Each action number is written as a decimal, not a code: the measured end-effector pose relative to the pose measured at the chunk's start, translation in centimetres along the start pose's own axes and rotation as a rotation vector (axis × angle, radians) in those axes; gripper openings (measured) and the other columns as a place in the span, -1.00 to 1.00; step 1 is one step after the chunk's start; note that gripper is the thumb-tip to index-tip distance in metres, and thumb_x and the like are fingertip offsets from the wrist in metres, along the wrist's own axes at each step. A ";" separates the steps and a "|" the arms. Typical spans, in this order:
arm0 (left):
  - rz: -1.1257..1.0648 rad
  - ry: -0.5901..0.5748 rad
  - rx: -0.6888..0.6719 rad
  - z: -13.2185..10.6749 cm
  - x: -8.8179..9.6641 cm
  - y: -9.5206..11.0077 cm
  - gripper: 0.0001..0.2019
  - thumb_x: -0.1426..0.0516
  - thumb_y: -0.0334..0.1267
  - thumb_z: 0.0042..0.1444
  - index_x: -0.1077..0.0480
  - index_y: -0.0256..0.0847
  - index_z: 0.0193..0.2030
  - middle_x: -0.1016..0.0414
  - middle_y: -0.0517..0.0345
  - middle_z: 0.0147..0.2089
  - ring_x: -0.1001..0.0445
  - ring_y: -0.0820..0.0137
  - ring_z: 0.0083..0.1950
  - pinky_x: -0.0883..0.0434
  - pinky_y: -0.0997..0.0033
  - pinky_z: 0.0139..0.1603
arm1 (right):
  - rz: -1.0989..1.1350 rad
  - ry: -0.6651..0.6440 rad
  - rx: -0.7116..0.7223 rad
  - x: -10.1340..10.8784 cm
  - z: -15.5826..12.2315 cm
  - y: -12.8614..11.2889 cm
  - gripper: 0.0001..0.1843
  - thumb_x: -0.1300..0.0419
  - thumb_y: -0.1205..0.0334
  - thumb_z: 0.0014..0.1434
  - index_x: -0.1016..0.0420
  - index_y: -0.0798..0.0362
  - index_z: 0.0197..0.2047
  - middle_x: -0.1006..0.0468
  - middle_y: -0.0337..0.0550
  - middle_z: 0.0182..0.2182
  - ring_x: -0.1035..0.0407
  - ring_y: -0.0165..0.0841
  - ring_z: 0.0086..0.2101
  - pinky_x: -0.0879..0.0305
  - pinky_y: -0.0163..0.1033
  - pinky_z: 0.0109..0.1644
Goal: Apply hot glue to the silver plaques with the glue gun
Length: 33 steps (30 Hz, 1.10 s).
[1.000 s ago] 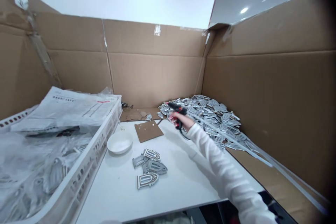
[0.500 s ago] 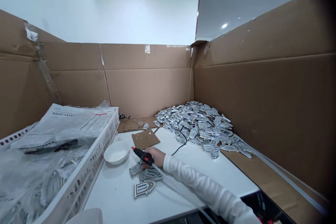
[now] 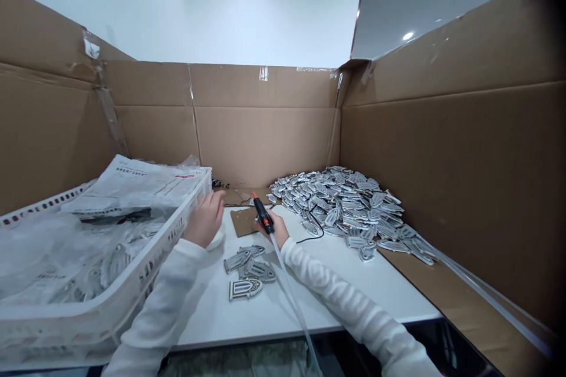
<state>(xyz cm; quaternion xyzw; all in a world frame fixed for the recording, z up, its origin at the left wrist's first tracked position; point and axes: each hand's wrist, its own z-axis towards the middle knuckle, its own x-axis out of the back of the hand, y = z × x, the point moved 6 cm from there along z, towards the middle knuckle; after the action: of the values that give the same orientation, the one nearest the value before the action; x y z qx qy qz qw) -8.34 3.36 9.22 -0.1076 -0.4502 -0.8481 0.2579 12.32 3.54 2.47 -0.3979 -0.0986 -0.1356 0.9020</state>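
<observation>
My right hand (image 3: 279,230) is wrapped round a black hot glue gun (image 3: 264,218), its orange nozzle pointing up and away. A clear glue stick (image 3: 289,294) trails from the gun's back toward me. My left hand (image 3: 204,221) hangs beside the white basket, over the white bowl (image 3: 217,240), which it mostly covers. Its fingers are stretched forward with nothing visible in them; whether it touches the bowl I cannot tell. Between my arms lie several grey arched window-shaped pieces (image 3: 245,289) on the white table (image 3: 221,321). A brown cardboard square (image 3: 242,222) sits just behind them.
A large heap of similar arched pieces (image 3: 345,203) fills the back right. On the left stands a white plastic basket (image 3: 132,283) with bagged pieces and a printed paper sheet (image 3: 141,185). Tall cardboard walls (image 3: 265,135) enclose the table. A black cord (image 3: 316,235) lies near the heap.
My left hand has come into view at the left, over the bowl. My right hand has lifted the glue gun away from the pieces, up and to the right. The view has shifted slightly.
</observation>
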 end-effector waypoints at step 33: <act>0.584 -0.596 0.090 1.0 -3.1 -9.4 -0.87 -0.06 -0.23 -0.11 -0.40 -0.19 -0.48 -0.45 0.15 -0.44 -0.38 0.33 -0.34 -0.19 0.46 -0.36 | 0.706 0.057 -0.528 -1.1 -0.2 4.0 -0.77 -0.20 0.14 -0.15 -0.45 0.09 -0.40 -0.40 -0.25 -0.63 -0.22 -0.49 -0.57 -0.09 -0.39 -0.54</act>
<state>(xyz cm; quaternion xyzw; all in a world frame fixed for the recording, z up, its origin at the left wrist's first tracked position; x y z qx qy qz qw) -10.82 9.55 1.87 -0.4600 -0.4924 -0.6504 0.3507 12.60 6.18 -0.74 -0.6202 0.1062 0.1496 0.7627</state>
